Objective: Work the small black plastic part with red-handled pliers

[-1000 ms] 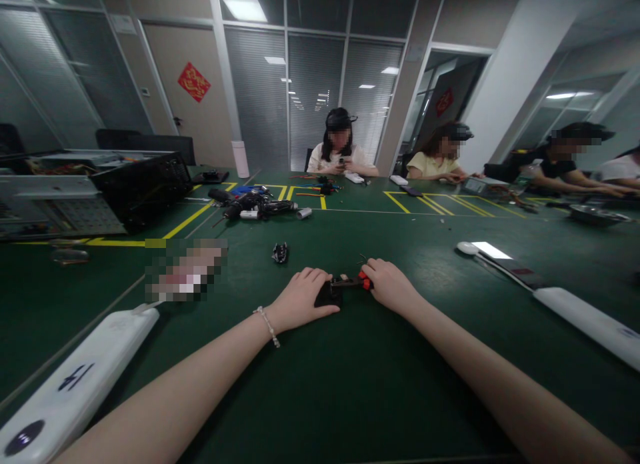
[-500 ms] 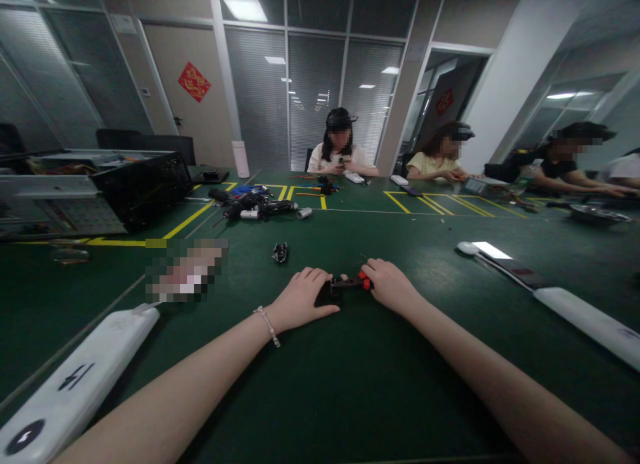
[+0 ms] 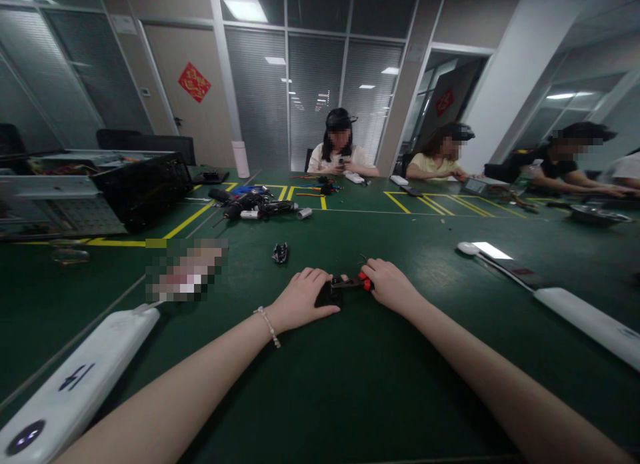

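My left hand (image 3: 301,297), with a beaded bracelet at its wrist, is closed around a small black part (image 3: 332,296) low on the green table. Its fingers cover much of that part, so I cannot tell its kind. My right hand (image 3: 390,285) grips red-handled pliers (image 3: 365,281). Their dark jaws point left and reach the top of the black part; whether they are closed on it is too small to tell. A small dark metal piece (image 3: 281,253) lies apart, just beyond my left hand.
A heap of cables and tools (image 3: 250,203) lies farther back. An opened computer case (image 3: 145,191) stands at the left. White elongated devices lie on the left (image 3: 100,364) and right (image 3: 590,321). A pink bottle (image 3: 241,159) stands behind; several people sit across the table.
Both my hands, the pliers and the black part stay in nearly the same place. I see no clear movement near them.
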`<state>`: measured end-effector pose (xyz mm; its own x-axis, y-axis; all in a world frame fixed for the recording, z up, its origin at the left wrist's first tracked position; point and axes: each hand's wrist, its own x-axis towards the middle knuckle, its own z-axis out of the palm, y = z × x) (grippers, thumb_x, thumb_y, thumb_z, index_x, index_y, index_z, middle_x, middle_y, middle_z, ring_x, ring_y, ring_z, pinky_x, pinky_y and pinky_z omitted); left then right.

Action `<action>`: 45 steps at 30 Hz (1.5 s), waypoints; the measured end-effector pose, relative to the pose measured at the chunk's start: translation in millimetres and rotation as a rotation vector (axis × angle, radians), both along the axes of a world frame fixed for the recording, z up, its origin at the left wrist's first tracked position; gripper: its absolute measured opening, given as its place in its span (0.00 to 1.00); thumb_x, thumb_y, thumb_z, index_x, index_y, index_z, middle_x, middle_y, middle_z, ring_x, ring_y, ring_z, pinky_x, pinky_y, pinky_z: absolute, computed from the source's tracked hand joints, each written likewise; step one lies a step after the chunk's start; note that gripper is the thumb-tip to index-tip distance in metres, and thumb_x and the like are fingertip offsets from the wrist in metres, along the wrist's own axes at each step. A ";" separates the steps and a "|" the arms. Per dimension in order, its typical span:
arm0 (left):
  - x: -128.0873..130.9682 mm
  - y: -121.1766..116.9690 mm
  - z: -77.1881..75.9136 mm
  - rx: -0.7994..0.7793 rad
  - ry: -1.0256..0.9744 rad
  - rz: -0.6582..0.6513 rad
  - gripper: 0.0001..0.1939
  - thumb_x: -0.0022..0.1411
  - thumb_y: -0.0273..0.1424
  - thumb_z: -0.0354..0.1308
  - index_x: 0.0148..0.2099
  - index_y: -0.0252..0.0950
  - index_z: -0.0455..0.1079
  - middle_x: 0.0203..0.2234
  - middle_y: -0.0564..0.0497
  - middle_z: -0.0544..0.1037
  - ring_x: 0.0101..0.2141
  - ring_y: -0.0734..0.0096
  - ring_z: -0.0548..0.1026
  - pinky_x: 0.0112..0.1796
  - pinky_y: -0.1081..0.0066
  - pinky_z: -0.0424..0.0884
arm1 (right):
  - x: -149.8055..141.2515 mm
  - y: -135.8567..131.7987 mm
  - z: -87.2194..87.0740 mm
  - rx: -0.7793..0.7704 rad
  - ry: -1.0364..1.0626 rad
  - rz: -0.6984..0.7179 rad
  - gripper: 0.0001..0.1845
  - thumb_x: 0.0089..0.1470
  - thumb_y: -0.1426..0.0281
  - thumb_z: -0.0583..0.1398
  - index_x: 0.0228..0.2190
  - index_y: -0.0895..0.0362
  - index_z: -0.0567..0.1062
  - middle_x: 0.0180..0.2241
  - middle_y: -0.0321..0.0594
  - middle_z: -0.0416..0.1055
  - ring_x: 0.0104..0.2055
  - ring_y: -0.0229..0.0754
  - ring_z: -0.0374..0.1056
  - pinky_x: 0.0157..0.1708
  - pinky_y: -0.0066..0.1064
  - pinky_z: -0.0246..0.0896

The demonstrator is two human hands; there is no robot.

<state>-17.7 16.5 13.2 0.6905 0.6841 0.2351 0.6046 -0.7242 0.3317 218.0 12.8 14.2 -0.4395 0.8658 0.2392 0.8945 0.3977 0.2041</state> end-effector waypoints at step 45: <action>0.8 0.2 0.3 0.018 -0.005 -0.002 0.28 0.53 0.50 0.51 0.51 0.38 0.58 0.46 0.47 0.65 0.46 0.58 0.62 0.45 0.59 0.60 | -1.0 0.0 0.1 0.017 -0.009 0.007 0.16 0.40 0.80 0.54 0.35 0.60 0.69 0.37 0.46 0.65 0.38 0.43 0.61 0.37 0.32 0.55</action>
